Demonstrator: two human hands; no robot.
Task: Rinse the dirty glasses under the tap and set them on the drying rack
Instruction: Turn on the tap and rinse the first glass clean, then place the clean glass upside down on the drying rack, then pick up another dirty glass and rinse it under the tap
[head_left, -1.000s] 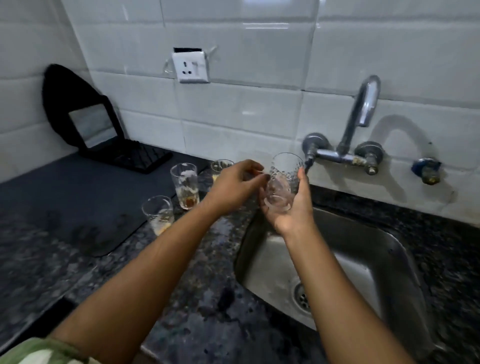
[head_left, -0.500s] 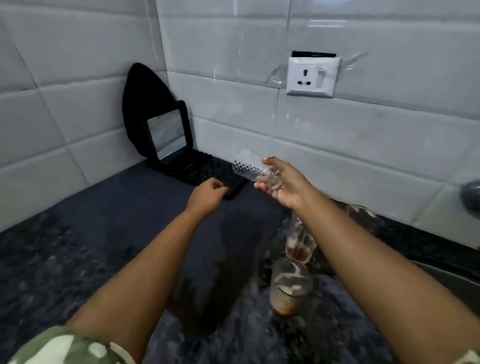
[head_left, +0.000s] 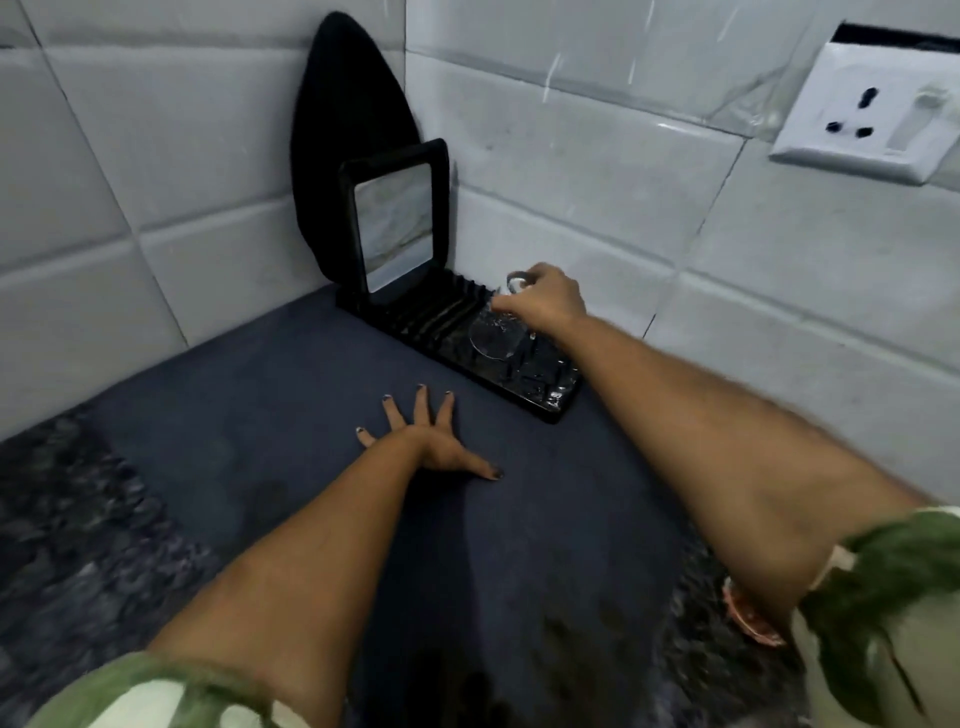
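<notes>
1. The right hand (head_left: 543, 304) reaches far forward, arm nearly straight, into the corner where the tiled walls meet. Its back faces up and its fingers curl down around the base end of a clear glass (head_left: 496, 335), grasping it.
2. The glass is tipped over, mouth turned toward the camera and downward, so its round rim shows as a pale ring just below and left of the right hand's knuckles. Its wall is transparent, with a faint cut pattern and some wet glints; the base peeks out as a bright spot above the fingers. Whether the rim already touches the surface beneath cannot be told.
3. Directly under that hand lies the black drying rack (head_left: 524, 379), a low ribbed tray. Its ribbed section runs away to the left of the hand, and a framed panel (head_left: 395, 223) stands upright at its far left end.
4. The left hand (head_left: 431, 439) is released, holding nothing. It lies palm down with fingers spread wide and straight, thumb pointing right, pressed flat on the dark mat (head_left: 291, 405). Dark polish shows on the nails.
5. The left hand sits nearer the camera than the right hand and to its left, apart from the rack's front edge.
6. Green-and-white patterned sleeves (head_left: 883, 613) end above both elbows.
</notes>
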